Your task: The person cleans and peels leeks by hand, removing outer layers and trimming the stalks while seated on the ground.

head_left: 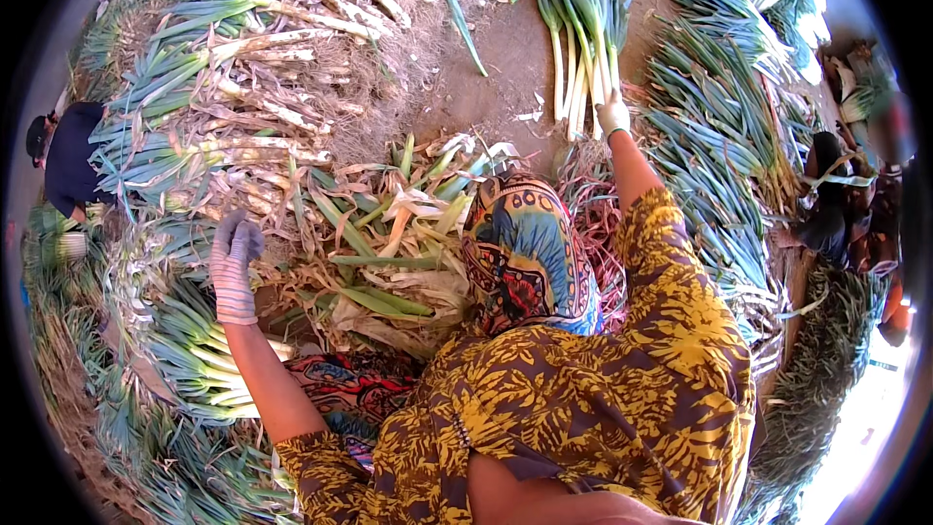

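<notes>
My right hand (612,116), in a pale glove, reaches forward and closes on the white root end of a green onion. That stalk lies at the right edge of a small group of cleaned green onions (581,29), white ends toward me, leaves pointing away. Off to the left, my left hand (233,267) wears a striped, soiled glove. Its fingers are stretched out with nothing visible in them, beside a big pile of untrimmed green onions (262,112) with dry outer skins and hairy roots.
Peeled-off leaves and husks (398,262) lie heaped before my knees. Reddish strings (595,199) lie beside my right knee. Bundled green onions (714,117) line the right; more cleaned stalks (209,360) lie at lower left. A person (73,160) is at far left, and others appear at far right.
</notes>
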Tool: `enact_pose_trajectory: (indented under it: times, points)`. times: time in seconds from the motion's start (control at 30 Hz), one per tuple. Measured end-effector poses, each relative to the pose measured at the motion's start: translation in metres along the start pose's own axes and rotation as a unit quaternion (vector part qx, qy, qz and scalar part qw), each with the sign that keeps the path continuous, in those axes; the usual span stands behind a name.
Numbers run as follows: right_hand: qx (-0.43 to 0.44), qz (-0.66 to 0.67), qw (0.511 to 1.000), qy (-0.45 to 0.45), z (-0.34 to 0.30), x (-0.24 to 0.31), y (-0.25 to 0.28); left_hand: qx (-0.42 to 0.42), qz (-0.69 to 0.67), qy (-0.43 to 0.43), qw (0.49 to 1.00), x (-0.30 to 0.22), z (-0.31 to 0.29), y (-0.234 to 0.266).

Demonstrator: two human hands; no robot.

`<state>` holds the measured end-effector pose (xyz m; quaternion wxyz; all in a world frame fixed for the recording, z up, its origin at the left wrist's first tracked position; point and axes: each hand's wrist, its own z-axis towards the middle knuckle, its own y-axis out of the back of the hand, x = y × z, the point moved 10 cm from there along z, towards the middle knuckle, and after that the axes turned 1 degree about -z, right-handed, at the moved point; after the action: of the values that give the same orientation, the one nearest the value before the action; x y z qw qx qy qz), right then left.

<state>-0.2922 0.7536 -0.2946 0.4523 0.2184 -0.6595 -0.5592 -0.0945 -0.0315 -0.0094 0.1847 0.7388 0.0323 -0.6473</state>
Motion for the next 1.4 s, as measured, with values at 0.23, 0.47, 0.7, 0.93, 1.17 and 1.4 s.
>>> enact_pose_trajectory:
  times: [0.23,0.47,0.7,0.93,1.17,1.4]
  points:
    - [0.081,0.009,0.996,0.024,0.063,0.001,-0.043,-0.026,0.054,-0.040,0.997,-0.030,-0.014,0.005]
    - [0.116,-0.072,0.962,0.238,0.054,0.168,-0.002,-0.038,-0.031,-0.012,0.999,-0.020,-0.017,0.023]
    - [0.082,0.114,0.866,0.481,-0.198,0.540,0.083,-0.038,-0.030,-0.014,0.999,-0.016,-0.017,0.048]
    - [0.064,0.019,0.892,0.448,-0.186,0.664,0.024,-0.086,0.100,-0.037,0.991,-0.032,-0.039,0.094]
    - [0.076,-0.333,0.679,0.650,-0.204,0.735,-0.057,-0.120,0.160,-0.019,0.980,-0.029,-0.057,0.132]
    - [0.111,-0.132,0.857,0.486,-0.170,0.699,0.024,-0.102,0.140,-0.064,0.983,-0.037,-0.042,0.107]
